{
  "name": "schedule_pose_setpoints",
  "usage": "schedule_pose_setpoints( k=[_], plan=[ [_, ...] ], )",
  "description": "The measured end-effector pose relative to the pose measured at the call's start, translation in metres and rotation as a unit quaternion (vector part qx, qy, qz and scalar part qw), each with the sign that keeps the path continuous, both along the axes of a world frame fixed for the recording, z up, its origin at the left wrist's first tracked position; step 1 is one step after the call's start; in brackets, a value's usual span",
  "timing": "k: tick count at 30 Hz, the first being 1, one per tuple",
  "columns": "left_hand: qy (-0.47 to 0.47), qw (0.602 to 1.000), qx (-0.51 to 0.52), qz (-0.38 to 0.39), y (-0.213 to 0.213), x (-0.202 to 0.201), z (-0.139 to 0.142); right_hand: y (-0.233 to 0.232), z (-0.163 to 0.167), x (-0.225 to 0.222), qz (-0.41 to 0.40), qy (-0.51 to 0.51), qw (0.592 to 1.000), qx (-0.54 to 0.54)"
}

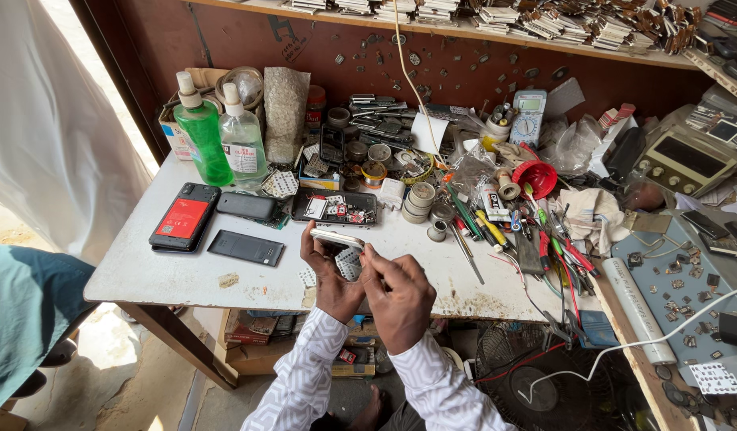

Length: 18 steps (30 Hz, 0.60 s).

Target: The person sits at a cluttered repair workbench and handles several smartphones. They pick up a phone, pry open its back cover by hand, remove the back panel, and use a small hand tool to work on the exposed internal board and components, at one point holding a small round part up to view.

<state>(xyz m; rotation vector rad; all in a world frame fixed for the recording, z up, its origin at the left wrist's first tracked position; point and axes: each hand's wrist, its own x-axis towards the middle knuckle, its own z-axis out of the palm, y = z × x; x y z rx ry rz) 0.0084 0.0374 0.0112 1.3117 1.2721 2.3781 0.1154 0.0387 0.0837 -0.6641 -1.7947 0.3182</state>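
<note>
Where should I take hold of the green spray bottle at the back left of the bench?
Probably grip the green spray bottle around its straight body, coming from the front-left. It stands upright, a clear spray bottle crowds its right side, and its white nozzle looks too narrow to hold.

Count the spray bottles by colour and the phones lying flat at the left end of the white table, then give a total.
Green spray bottle: 1
Clear spray bottle: 1
Phones at the left end: 3 (red-backed phone, dark phone, flat black phone)
Total: 5
</note>
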Motion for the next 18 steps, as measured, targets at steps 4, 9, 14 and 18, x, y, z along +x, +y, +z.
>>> schedule_pose_setpoints(
  k=[4, 9, 14, 18],
  plan=[
    [0.021, 1.000, -0.002, 0.015, -0.003, 0.000, -0.003, 0.000, 0.010, 0.004, 0.088, 0.061, 0.964, -0.242],
    [0.073, 0.997, -0.002, 0.039, -0.002, 0.001, -0.002, 0.001, 0.017, 0.013, 0.093, 0.039, 0.986, -0.135],
    [0.045, 0.999, -0.022, 0.013, -0.004, -0.001, 0.002, 0.018, 0.001, 0.029, 0.096, 0.023, 0.991, -0.087],
    [-0.086, 0.993, -0.056, -0.055, -0.003, -0.012, 0.004, 0.053, -0.011, 0.048, 0.169, 0.030, 0.963, -0.209]
  ],
)
